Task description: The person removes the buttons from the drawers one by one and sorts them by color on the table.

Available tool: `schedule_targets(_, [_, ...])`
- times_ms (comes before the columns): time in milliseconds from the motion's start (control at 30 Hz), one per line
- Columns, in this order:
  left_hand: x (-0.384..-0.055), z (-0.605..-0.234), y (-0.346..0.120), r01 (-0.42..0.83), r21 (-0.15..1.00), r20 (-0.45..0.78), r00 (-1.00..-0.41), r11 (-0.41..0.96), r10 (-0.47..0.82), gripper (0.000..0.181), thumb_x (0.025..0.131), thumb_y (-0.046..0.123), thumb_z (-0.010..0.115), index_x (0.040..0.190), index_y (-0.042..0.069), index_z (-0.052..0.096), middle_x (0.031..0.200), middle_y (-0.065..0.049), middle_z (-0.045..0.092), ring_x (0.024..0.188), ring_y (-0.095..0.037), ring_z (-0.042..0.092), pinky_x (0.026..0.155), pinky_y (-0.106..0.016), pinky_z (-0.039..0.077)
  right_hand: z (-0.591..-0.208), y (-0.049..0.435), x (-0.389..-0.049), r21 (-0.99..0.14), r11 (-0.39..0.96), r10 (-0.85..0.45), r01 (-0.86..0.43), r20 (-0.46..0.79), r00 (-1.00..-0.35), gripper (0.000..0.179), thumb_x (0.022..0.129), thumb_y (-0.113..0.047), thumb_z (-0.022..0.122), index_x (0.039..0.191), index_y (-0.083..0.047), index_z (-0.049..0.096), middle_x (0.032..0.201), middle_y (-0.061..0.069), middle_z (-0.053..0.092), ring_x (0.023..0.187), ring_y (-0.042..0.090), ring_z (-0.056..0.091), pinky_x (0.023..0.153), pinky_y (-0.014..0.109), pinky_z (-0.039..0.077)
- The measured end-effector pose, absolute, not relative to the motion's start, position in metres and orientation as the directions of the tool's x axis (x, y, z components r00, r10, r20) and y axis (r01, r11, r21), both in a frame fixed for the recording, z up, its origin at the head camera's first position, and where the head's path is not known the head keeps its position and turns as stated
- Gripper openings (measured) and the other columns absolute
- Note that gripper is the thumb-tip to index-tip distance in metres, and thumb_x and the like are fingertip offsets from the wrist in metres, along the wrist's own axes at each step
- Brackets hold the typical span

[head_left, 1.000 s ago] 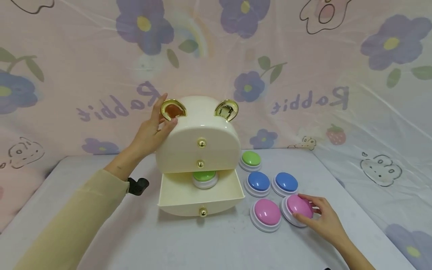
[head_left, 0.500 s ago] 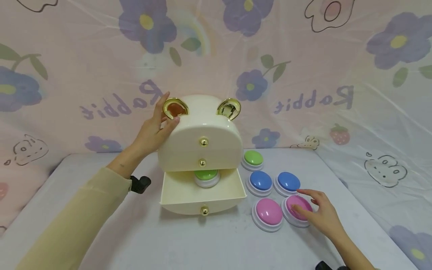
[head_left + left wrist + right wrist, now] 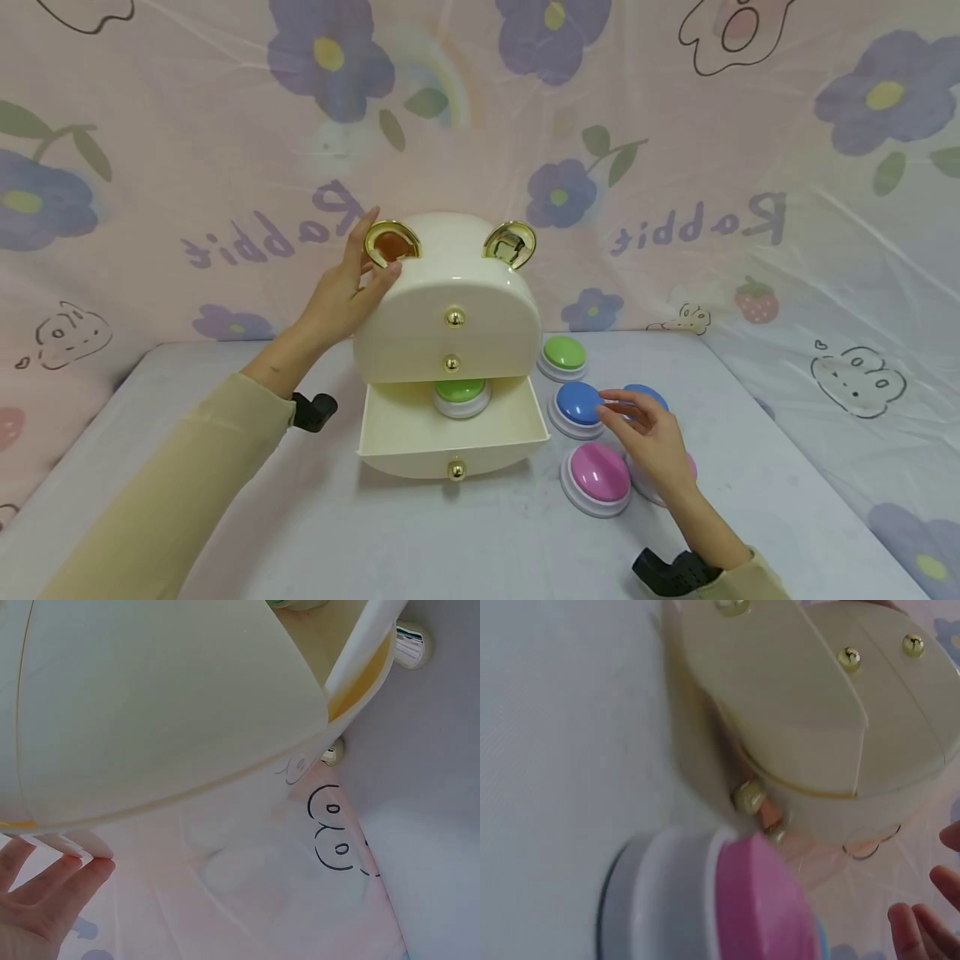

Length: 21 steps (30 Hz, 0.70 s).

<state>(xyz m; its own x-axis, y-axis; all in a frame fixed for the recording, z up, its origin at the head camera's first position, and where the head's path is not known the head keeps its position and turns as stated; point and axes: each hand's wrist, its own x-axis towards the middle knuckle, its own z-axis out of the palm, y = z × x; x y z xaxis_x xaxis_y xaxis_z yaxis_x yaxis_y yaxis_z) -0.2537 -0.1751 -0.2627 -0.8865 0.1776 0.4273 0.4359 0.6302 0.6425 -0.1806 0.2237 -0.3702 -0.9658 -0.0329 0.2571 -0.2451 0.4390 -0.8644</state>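
With thumb in front and fingers behind, my left hand (image 3: pixel 341 296) grips the gold ear (image 3: pixel 392 232) of a cream bear-eared drawer box (image 3: pixel 442 292). Its bottom drawer (image 3: pixel 397 433) is pulled out and holds a green push button (image 3: pixel 461 400) on a white base. My right hand (image 3: pixel 652 433) hovers over the buttons at the right, fingertips close to the left blue button (image 3: pixel 577 403); contact is unclear. It partly covers the other blue button (image 3: pixel 647 392) and a pink button (image 3: pixel 693 470). In the right wrist view its fingers (image 3: pixel 906 930) are spread, with nothing between them.
Another pink button (image 3: pixel 600 473) sits in front, right of the drawer. At the back stands a green button (image 3: pixel 564 353), beside the box. A patterned cloth (image 3: pixel 675 158) hangs behind the white table (image 3: pixel 315 533). Each wrist bears a black mount (image 3: pixel 312 412).
My right hand has let go of the right pink button, which lies flat on the table, and moved left and up to the blue buttons. My left hand keeps its grip.
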Motion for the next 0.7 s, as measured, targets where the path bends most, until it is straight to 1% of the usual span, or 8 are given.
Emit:
schedule_targets(67, [-0.253, -0.263, -0.175, 0.433, 0.643, 0.426, -0.888, 0.632, 0.175, 0.071, 0.099, 0.044, 0.044, 0.153, 0.033, -0.001, 0.149, -0.031, 0.031, 0.127, -0.050, 0.045, 0.098, -0.064, 0.040, -0.369, 0.216, -0.183, -0.885, 0.391, -0.058, -0.254, 0.252, -0.966, 0.032, 0.093, -0.017, 0.064, 0.118, 0.002, 0.061, 0.118, 0.014, 0.060, 0.099, -0.003, 0.060, 0.083, 0.012, 0.049])
schedule_targets(133, [-0.253, -0.263, -0.176, 0.431, 0.641, 0.426, -0.888, 0.635, 0.172, 0.071, 0.099, 0.045, 0.043, 0.153, 0.033, -0.001, 0.149, -0.030, 0.031, 0.127, -0.049, 0.045, 0.099, -0.064, 0.039, -0.365, 0.208, -0.185, -0.904, 0.360, -0.073, -0.233, 0.222, -0.972, 0.034, 0.093, -0.019, 0.064, 0.119, 0.002, 0.060, 0.119, 0.014, 0.060, 0.099, 0.000, 0.062, 0.083, 0.014, 0.050])
schedule_targets(300, [-0.254, -0.263, -0.176, 0.428, 0.646, 0.421, -0.890, 0.632, 0.172, 0.071, 0.099, 0.045, 0.043, 0.153, 0.035, -0.002, 0.151, -0.028, 0.030, 0.128, -0.048, 0.045, 0.100, -0.063, 0.038, -0.354, 0.184, -0.190, -0.933, 0.310, -0.086, -0.185, 0.166, -0.982, 0.036, 0.091, -0.019, 0.066, 0.120, 0.002, 0.060, 0.119, 0.014, 0.061, 0.097, 0.001, 0.063, 0.084, 0.016, 0.051])
schedule_targets(433, [-0.254, -0.262, -0.176, 0.419, 0.647, 0.414, -0.895, 0.638, 0.168, 0.071, 0.099, 0.045, 0.043, 0.153, 0.037, -0.002, 0.151, -0.027, 0.029, 0.128, -0.048, 0.044, 0.101, -0.063, 0.037, -0.347, 0.165, -0.195, -0.948, 0.260, -0.113, -0.181, 0.156, -0.981, 0.034, 0.090, -0.016, 0.068, 0.118, 0.001, 0.062, 0.119, 0.015, 0.062, 0.096, 0.003, 0.064, 0.084, 0.018, 0.052])
schedule_targets(567, [-0.253, -0.263, -0.176, 0.406, 0.645, 0.406, -0.900, 0.648, 0.159, 0.071, 0.099, 0.046, 0.042, 0.153, 0.037, -0.003, 0.151, -0.028, 0.030, 0.129, -0.047, 0.045, 0.102, -0.064, 0.035, -0.344, 0.149, -0.198, -0.951, 0.240, -0.168, -0.195, 0.157, -0.973, 0.032, 0.090, -0.014, 0.068, 0.117, 0.001, 0.062, 0.122, 0.018, 0.062, 0.099, 0.007, 0.065, 0.085, 0.018, 0.052])
schedule_targets(700, [-0.254, -0.264, -0.175, 0.405, 0.644, 0.406, -0.900, 0.649, 0.158, 0.071, 0.098, 0.046, 0.042, 0.153, 0.037, -0.002, 0.150, -0.029, 0.031, 0.128, -0.047, 0.045, 0.103, -0.066, 0.033, -0.343, 0.137, -0.200, -0.935, 0.276, -0.220, -0.222, 0.163, -0.962, 0.031, 0.089, -0.014, 0.068, 0.116, 0.001, 0.063, 0.121, 0.017, 0.064, 0.108, 0.018, 0.064, 0.088, 0.019, 0.051])
